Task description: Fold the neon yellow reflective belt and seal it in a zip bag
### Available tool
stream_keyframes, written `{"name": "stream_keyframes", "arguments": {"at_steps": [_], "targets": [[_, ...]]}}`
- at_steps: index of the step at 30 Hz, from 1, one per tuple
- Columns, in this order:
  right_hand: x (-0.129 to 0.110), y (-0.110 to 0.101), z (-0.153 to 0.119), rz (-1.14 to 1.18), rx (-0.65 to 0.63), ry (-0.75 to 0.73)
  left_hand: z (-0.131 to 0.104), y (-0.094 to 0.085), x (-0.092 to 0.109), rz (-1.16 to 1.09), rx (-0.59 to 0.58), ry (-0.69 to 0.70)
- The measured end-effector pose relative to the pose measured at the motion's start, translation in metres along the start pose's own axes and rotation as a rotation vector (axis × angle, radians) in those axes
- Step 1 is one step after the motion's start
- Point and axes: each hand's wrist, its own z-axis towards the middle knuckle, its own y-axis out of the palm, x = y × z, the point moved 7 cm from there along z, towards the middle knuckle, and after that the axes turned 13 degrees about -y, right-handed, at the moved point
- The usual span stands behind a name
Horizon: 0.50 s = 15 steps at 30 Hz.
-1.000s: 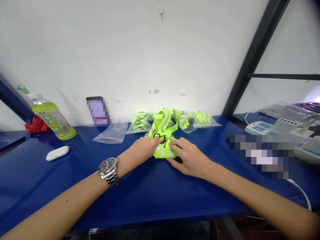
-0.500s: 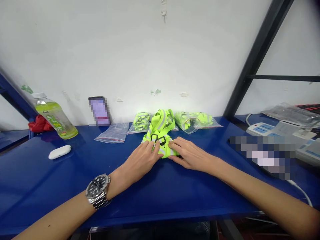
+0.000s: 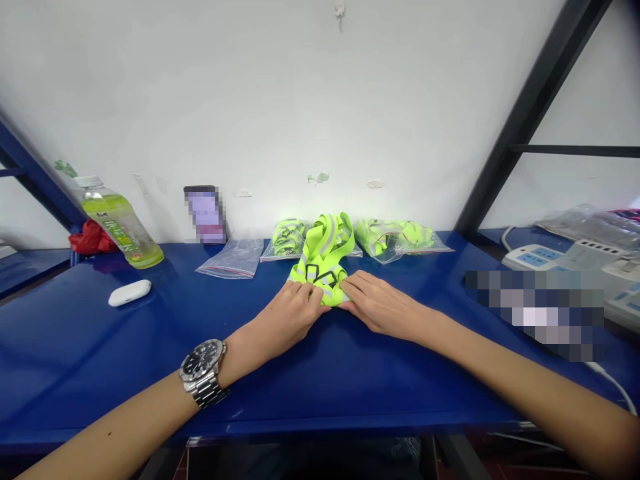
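Observation:
A neon-yellow reflective strap (image 3: 326,245) with grey stripes and black buckles lies bunched on the blue table, its loops standing up toward the wall. My left hand (image 3: 296,308) grips its near left edge with fingers curled over it. On the near right edge, my right hand (image 3: 375,301) pinches the webbing between thumb and fingers. Both fingertips are partly hidden by the folds. Just behind are clear bags holding similar straps, one bag (image 3: 286,241) to the left and others (image 3: 400,239) to the right.
A flat clear zip bag (image 3: 234,259) lies left of the strap. Further left are a phone (image 3: 206,215) against the wall, a drink bottle (image 3: 123,223) and a white earbud case (image 3: 130,292). At right lie a blurred-out phone (image 3: 537,317) and power strips (image 3: 537,257).
Both hands have closed more tightly on the strap's near edge, and the fingers are more curled. The whole view has shifted slightly.

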Motion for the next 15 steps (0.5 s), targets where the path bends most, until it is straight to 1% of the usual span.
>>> {"name": "stream_keyframes", "arguments": {"at_steps": [2, 5, 10, 13, 15], "targets": [[0.004, -0.001, 0.003, 0.061, 0.003, 0.007, -0.001, -0.002, -0.007, -0.072, 0.002, -0.054], [0.011, -0.007, 0.012, 0.163, -0.007, 0.019, -0.001, -0.001, -0.022, -0.231, -0.047, -0.148], [0.022, -0.016, 0.036, 0.423, -0.093, 0.04, 0.002, -0.009, -0.043, -0.475, -0.112, -0.278], [0.027, -0.014, 0.047, 0.56, -0.13, 0.026, 0.003, -0.012, -0.05, -0.559, -0.133, -0.34], [0.031, -0.009, 0.052, 0.629, -0.15, 0.029, 0.004, -0.009, -0.054, -0.556, -0.145, -0.387]]}}
